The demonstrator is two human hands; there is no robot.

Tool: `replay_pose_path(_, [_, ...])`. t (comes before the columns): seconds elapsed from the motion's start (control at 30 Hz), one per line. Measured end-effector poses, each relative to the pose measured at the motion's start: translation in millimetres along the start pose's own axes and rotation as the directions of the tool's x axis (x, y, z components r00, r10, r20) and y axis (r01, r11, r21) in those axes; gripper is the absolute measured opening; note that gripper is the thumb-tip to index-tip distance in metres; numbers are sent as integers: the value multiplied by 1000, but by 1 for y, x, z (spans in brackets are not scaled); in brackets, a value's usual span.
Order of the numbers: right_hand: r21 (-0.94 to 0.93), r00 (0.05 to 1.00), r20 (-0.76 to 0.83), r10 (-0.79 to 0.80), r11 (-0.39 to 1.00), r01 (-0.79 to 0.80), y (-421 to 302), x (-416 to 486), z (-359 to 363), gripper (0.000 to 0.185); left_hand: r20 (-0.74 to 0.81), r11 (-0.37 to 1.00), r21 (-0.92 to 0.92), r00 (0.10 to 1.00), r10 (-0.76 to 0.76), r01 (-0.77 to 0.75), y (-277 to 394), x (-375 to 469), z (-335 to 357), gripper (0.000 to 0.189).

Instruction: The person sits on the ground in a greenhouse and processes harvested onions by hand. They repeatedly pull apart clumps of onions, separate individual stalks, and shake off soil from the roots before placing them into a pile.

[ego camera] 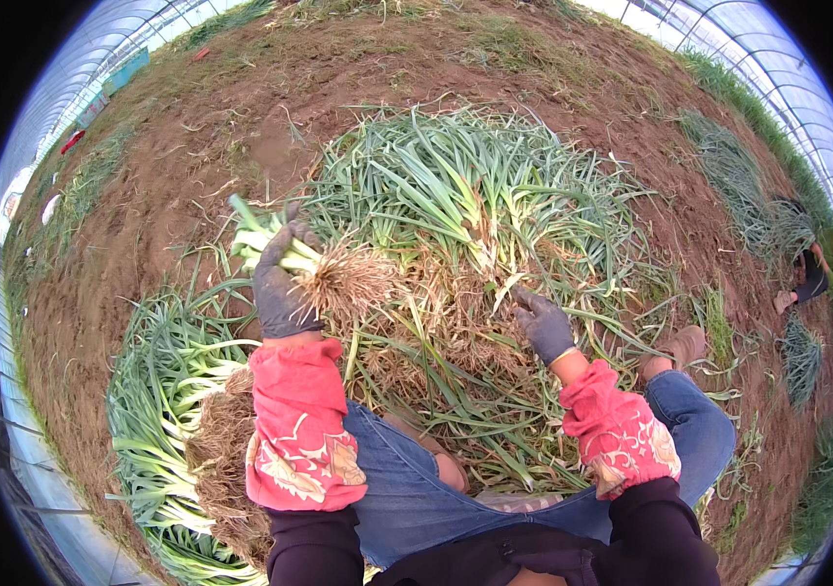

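My left hand (281, 275), in a dark glove, is wrapped around a bunch of leek-like plants (354, 282). Its pale stalks and cut-looking green tops point left, and the tangled tan roots point right. In front of me lies a large heap of leek-like plants (424, 168) with long leaves spreading away. My right hand (545, 322), also gloved, is at the heap's near right side, fingertips beside a pale leaf (508, 289). Whether those fingers pinch anything is unclear. A row of bunched plants (175, 425) with white stalks lies at my left, roots facing me.
Loose leaves and stripped debris (475, 410) cover the ground between my legs. Brown soil (241, 110) stretches beyond the heap. At far right a person (830, 256) in a hat sits beside more plants (735, 168). Plastic greenhouse walls (775, 66) curve around; teal crates (123, 73) stand far left.
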State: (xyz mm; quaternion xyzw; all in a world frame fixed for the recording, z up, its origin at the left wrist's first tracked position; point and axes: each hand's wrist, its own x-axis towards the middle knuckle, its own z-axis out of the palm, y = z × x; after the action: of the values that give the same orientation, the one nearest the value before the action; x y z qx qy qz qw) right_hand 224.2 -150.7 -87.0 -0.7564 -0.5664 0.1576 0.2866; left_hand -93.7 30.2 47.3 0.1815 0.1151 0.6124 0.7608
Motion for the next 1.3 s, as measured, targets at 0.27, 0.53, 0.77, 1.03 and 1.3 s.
replay_pose_path(0.27, [-420, 956, 114, 271, 885, -201, -31, 97, 53, 30, -111, 997, -62, 993, 46, -53, 15, 8, -31, 52])
replay_pose_path(0.53, [736, 866, 469, 174, 465, -492, -47, 107, -3, 26, -109, 975, -96, 971, -211, 201, -4, 27, -44, 28])
replay_pose_path(0.77, [757, 880, 469, 72, 480, -443, -95, 35, 16, 25, -268, 854, 260, 883, -385, 451, -49, 12, -31, 30])
replay_pose_path(1.03, [-13, 973, 78, -217, 976, 219, -112, -54, 27, 29, -363, 469, 665, 801, -477, 581, -103, -24, -33, 16])
replay_pose_path(1.3, [823, 823, 556, -122, 218, -524, -100, -5, 37, 46, -354, 520, 669, 843, -406, 531, -106, -39, -30, 9])
